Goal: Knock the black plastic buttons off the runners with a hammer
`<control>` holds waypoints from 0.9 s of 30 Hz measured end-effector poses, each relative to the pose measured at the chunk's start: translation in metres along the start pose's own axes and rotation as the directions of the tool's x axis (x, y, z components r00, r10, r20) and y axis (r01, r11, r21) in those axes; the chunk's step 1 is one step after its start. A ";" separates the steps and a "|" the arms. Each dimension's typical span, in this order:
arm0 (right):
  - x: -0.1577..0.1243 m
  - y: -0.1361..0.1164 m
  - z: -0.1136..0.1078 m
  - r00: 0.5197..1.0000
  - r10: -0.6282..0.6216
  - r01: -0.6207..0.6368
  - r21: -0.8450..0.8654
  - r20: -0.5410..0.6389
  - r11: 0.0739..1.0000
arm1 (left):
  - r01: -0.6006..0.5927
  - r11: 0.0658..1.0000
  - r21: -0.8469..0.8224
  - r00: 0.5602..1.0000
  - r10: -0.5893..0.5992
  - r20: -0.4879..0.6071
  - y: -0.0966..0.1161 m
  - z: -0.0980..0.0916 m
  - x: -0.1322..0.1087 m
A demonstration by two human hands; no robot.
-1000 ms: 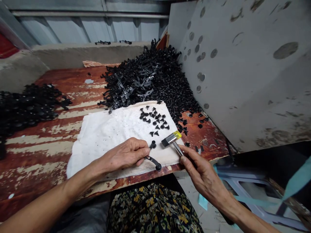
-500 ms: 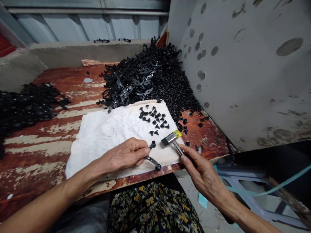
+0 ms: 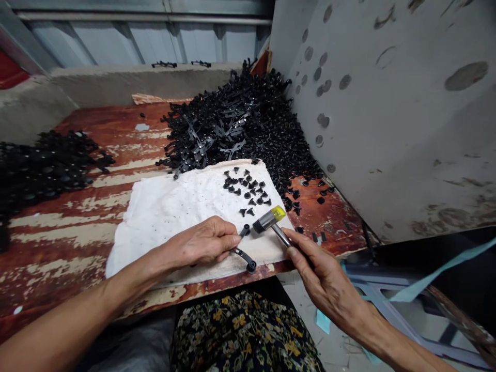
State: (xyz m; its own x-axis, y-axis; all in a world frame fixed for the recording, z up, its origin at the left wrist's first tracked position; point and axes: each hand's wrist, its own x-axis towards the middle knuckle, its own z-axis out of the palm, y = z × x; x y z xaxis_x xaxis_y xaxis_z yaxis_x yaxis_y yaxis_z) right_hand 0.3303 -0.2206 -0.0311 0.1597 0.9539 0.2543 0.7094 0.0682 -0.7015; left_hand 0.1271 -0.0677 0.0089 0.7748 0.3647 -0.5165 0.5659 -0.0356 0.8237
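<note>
Near the table's front edge, my left hand (image 3: 211, 240) pinches a curved black bracket (image 3: 245, 256) with a round knob at each end, over a white cloth (image 3: 155, 222). My right hand (image 3: 320, 271) is wrapped round the handle of a small mallet (image 3: 267, 219). The mallet has a metal head with one dark face and one yellow face. Its dark face is close to the bracket's upper knob; whether they touch I cannot tell. Several small black plugs (image 3: 250, 186) with round heads lie loose on the cloth beyond both hands. My left fingers hide the bracket's middle.
A large heap of black parts (image 3: 228, 113) rises behind the cloth. Another pile of black parts (image 3: 42, 165) lies at the left on the worn red-brown table (image 3: 116, 139). A grey panel (image 3: 395, 129) slants along the right side. Below it stands a pale plastic stool (image 3: 414, 305).
The mallet's head has moved slightly left and its yellow end has tipped up, bringing the dark face nearer the bracket's upper knob. My left hand keeps its grip on the bracket.
</note>
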 end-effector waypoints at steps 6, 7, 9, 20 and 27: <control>0.016 -0.018 -0.009 0.946 -0.323 0.319 -0.133 -0.004 0.938 | 0.022 0.999 0.029 1.000 -0.022 0.004 -0.001 -0.003 0.001; 0.018 -0.021 -0.010 0.938 -0.348 0.344 -0.149 -0.001 0.927 | 0.025 0.999 0.032 1.000 -0.025 -0.002 -0.001 -0.002 0.001; 0.019 -0.023 -0.011 0.925 -0.379 0.375 -0.190 0.015 0.908 | 0.026 0.999 0.046 1.000 -0.025 -0.006 -0.002 -0.002 0.001; 0.015 -0.034 -0.023 0.912 -0.406 0.394 -0.155 -0.052 0.906 | 0.002 0.998 0.066 1.000 -0.001 -0.014 -0.002 -0.002 0.001; 0.016 -0.024 -0.017 0.920 -0.392 0.386 -0.184 0.005 0.904 | 0.004 0.993 0.115 0.998 0.003 -0.057 0.001 0.001 0.003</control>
State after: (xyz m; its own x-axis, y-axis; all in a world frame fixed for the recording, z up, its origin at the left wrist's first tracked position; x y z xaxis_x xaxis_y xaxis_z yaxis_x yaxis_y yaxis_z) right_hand 0.3275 -0.2122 0.0015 -0.1344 0.8522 0.5057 0.8293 0.3761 -0.4134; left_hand 0.1299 -0.0676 0.0079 0.7588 0.4174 -0.5001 0.5978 -0.1411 0.7892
